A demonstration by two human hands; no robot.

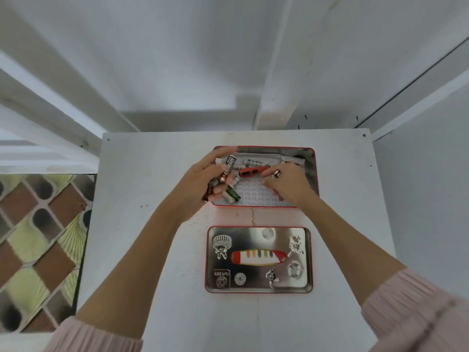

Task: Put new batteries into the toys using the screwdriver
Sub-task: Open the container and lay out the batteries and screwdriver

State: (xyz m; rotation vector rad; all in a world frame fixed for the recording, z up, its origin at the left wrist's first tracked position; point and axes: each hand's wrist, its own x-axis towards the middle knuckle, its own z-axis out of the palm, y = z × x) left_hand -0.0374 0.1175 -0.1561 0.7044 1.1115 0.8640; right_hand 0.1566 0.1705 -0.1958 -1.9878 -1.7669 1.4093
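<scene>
Two bare hands reaching into an open red-rimmed metal tin [311, 174], seen from a head-worn camera looking down on a white table [157, 250]. Tin lying toward the far edge of the table, right of centre, lined with patterned white paper.

Left hand [203, 179] over the tin's left end, fingers curled round several batteries: one black-and-red Eveready battery [227, 168] pinched upright between thumb and fingers, more dark ones bunched lower in the palm. Green-and-white battery [231, 195] lying loose in the tin's near left corner, just beside the left fingertips. Further white batteries [253, 163] lying along the tin's far side.

Right hand [286, 185] resting palm-down in the middle of the tin, fingers stretched out and loosely together, gripping nothing, a ring [276, 173] on one finger. Fingertips touching or just short of a small red tool-like object [251, 171] with two dark windows; cannot tell whether screwdriver or toy.

Tin lid [258, 260] lying inside-up nearer the table's front edge, directly below the tin and apart from it, shiny silver with embossed figures and a red, white and rainbow-striped oblong shape at its centre.

Pink ribbed sleeves [416, 313] pushed up both forearms. Patterned brown and yellow floor tiles [38, 237] beyond the table's left edge.
</scene>
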